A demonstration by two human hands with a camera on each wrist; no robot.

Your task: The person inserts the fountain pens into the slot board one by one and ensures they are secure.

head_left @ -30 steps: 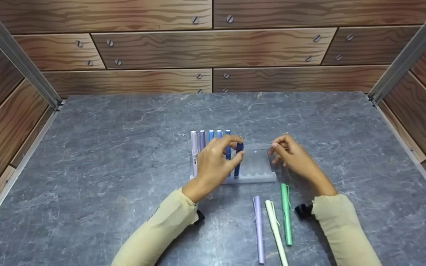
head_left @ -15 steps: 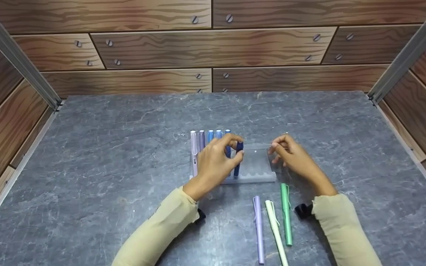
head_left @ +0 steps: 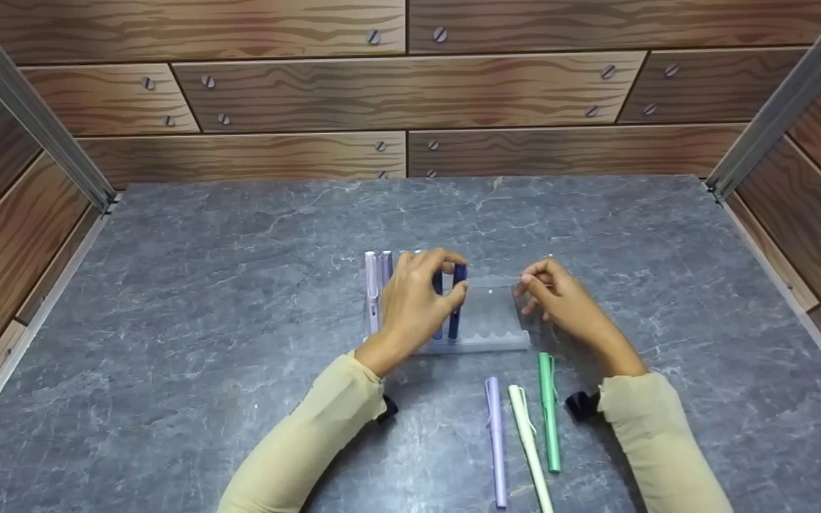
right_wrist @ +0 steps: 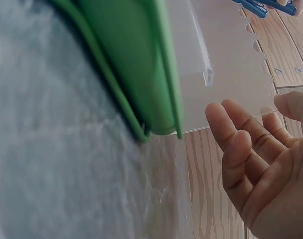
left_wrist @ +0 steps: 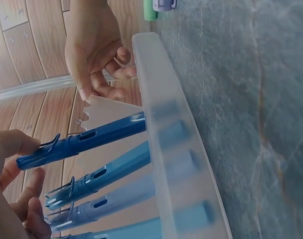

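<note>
**Left hand [head_left: 414,303] on the dark blue pen [head_left: 455,320], right hand [head_left: 560,303] at the rack [head_left: 492,313]!**

Biggest first: the wood-patterned wall [head_left: 410,92] stretches across the back, and the grey marbled bench [head_left: 239,285] spreads out in front of it. Two cream sleeves [head_left: 311,434] reach in from the near edge.

And there's the rack, clear, mid-bench, with a notched ledge along its front. Over to the right hand: a narrow grip, thumb and a finger pinching the rack's upper right corner, the others loosely bent. The left hand's grip holds the dark blue pen by its capped upper end; the pen stands nearly upright, lower end at the ledge.

Just to its left, another blue pen [head_left: 437,303] stands in the row, more blues partly hidden behind the hand, then a purple pen [head_left: 386,267] and a pale lilac pen [head_left: 371,296] at the far left.

Nearer the person, three lie flat on the bench: a pale green pen [head_left: 530,445] running out of the head view, a violet pen [head_left: 496,442] to its left, a green pen [head_left: 549,413] to its right.

Smallest, black wrist pieces [head_left: 581,406] poke out at the cuffs.
</note>
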